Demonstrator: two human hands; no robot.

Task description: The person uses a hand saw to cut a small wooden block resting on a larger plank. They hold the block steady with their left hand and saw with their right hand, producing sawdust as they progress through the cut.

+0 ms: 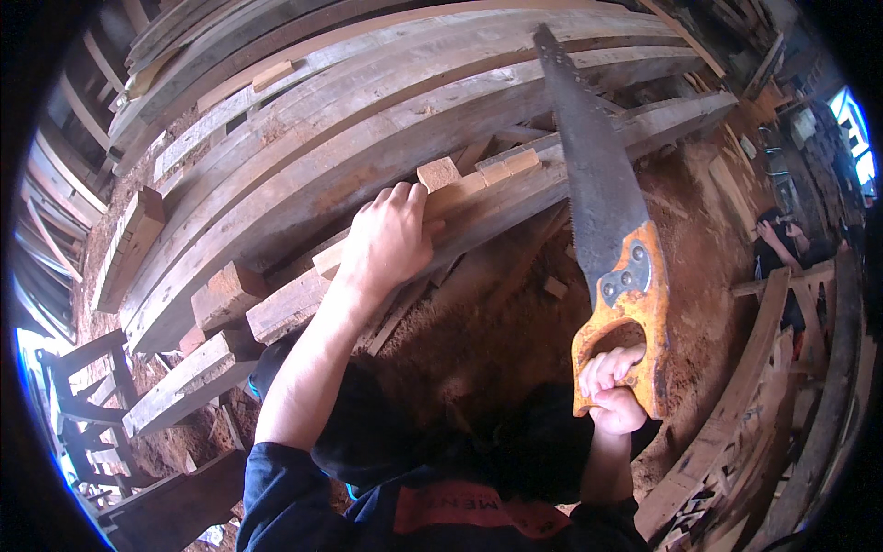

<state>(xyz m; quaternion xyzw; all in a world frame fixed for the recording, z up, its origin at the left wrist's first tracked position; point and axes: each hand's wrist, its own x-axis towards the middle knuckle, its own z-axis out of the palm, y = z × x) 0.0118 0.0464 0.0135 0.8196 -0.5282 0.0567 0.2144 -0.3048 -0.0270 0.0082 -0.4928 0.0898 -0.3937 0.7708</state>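
Observation:
My right hand (614, 391) is wrapped round the worn yellow-orange wooden handle of a handsaw (598, 175). The dark, stained blade points up and away, standing in front of the far end of a timber beam (501, 216). On that beam lies a narrow light-coloured wooden strip (457, 193). My left hand (391, 235) is closed over the strip, fingers bent across its far side and pressing it to the beam. Just beyond the fingers sits a small wood block (438, 173), and another short light piece (511, 166) rests farther right.
Several long weathered beams (368, 152) lie side by side ahead. Cut beam ends (225, 293) jut out at left. Reddish, sawdust-like ground (515, 322) shows below. More planks (736, 432) are stacked at lower right. Another person (782, 241) is at the far right.

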